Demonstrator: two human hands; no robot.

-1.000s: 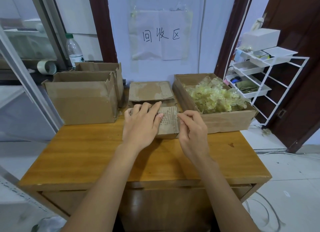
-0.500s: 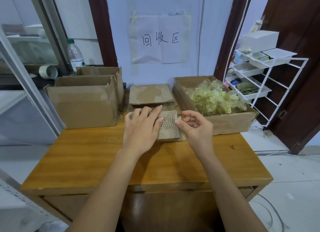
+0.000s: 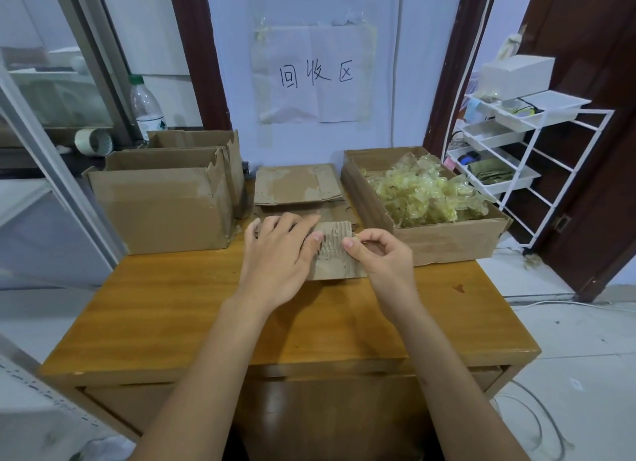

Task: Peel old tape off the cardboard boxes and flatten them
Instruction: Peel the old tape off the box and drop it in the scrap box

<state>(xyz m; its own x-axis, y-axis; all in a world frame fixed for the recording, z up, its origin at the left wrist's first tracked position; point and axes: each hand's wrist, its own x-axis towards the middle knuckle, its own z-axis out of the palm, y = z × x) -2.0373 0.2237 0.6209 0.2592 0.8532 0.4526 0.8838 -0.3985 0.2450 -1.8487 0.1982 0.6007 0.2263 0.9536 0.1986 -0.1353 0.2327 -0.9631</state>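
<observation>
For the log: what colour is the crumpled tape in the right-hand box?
Translucent pale yellow tape, seen best in the head view.

We have a single view, from a wide-angle camera worn on the head, looking forward and down. It sits close above the near edge of the desk (image 3: 192, 298), so both forearms run up from the bottom of the frame toward the middle. The desk fills the centre and lower part. Beyond it the view faces a pale wall with a paper sign (image 3: 315, 73) taped almost dead ahead. The wide lens bends the edges: a glass partition (image 3: 51, 92) leans at far left, a white rack (image 3: 516, 157) and dark door (image 3: 592, 81) at right.
</observation>
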